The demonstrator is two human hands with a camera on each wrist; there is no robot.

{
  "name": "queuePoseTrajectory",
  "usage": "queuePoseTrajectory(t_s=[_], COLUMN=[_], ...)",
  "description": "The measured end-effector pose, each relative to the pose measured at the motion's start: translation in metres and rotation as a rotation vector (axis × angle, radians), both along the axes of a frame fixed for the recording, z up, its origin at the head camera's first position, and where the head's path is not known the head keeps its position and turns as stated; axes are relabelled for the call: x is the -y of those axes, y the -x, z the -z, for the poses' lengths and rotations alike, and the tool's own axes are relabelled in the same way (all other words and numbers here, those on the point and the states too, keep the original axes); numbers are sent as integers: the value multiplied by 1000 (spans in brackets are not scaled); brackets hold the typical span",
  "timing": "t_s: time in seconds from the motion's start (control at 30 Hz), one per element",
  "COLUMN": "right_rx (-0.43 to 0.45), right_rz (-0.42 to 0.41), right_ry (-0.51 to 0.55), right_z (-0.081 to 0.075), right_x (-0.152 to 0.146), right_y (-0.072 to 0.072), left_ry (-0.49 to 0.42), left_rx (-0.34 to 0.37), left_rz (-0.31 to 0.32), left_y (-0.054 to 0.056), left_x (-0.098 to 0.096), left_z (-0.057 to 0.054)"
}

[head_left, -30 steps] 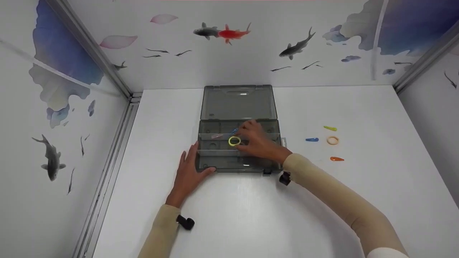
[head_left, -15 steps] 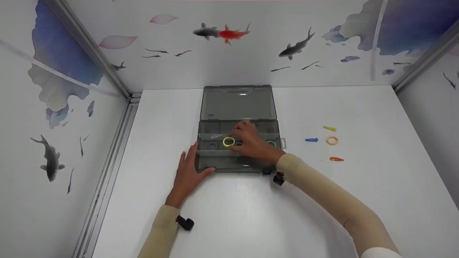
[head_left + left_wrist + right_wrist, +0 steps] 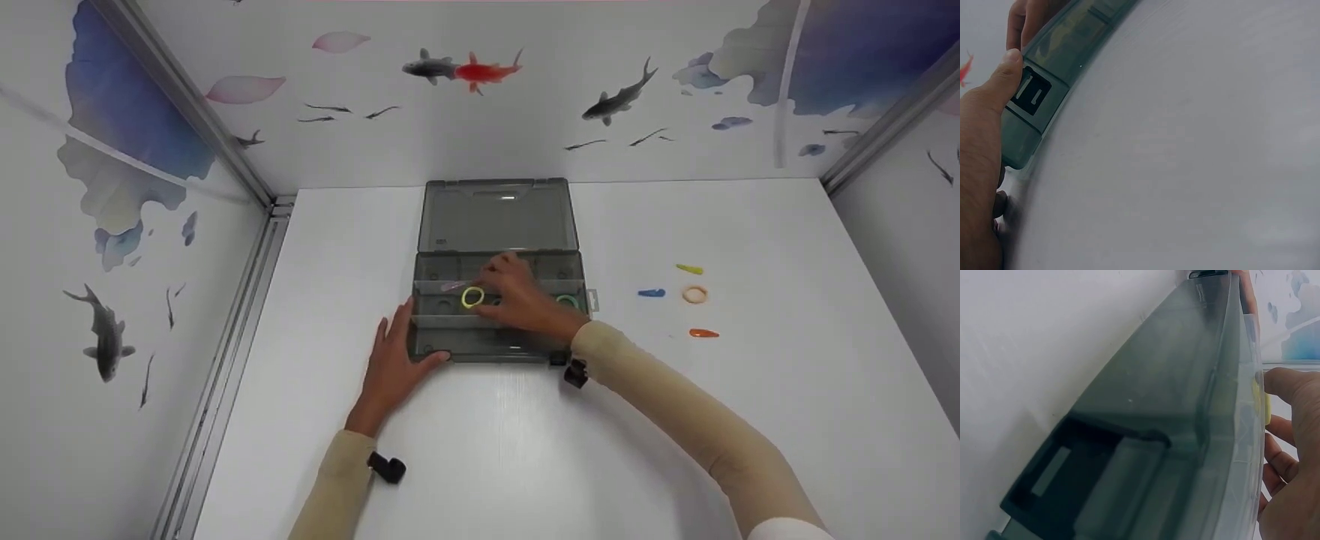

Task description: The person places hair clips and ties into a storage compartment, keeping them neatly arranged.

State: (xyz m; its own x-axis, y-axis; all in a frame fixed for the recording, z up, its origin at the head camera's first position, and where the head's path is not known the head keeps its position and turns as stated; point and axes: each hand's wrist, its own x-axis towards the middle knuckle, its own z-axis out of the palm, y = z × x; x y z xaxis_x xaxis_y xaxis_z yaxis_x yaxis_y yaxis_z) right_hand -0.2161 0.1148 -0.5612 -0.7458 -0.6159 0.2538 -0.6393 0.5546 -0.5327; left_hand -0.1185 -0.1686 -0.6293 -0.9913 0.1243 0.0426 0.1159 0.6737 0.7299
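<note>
A yellow hair tie (image 3: 463,298) is pinched between the thumb and fingers of my right hand (image 3: 519,296), over the middle row of the grey see-through storage box (image 3: 465,341). In the right wrist view the yellow hair tie (image 3: 1267,409) is partly hidden behind the box wall. My left hand (image 3: 391,371) rests against the box's front left corner, fingers along the left side and thumb (image 3: 1008,76) on the front edge. Inside the box, a pink hair clip (image 3: 453,286) lies near the back divider and a green hair tie (image 3: 567,297) at the right.
Right of the box, a yellow hair clip (image 3: 690,268), a blue hair clip (image 3: 652,293), an orange hair clip (image 3: 704,333) and a light orange hair tie (image 3: 684,294) lie on the white table (image 3: 480,450). The box lid (image 3: 499,221) is folded back toward the rear wall.
My right hand has moved left over the box with the yellow hair tie, uncovering the green hair tie. A blue clip seen earlier in the box is now hidden. The left hand stays put.
</note>
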Motion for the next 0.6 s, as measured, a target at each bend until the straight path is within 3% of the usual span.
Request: queuePoseTrajectory(t_s=[0.23, 0.6], right_rx=[42, -11], right_rz=[-16, 22], right_ry=[40, 100], right_z=[0, 0], right_x=[-1, -19], right_y=[0, -3], left_ry=[8, 7], left_rx=[-3, -4], left_rz=[0, 0], left_y=[-1, 0], left_x=[0, 0], left_z=[-1, -1])
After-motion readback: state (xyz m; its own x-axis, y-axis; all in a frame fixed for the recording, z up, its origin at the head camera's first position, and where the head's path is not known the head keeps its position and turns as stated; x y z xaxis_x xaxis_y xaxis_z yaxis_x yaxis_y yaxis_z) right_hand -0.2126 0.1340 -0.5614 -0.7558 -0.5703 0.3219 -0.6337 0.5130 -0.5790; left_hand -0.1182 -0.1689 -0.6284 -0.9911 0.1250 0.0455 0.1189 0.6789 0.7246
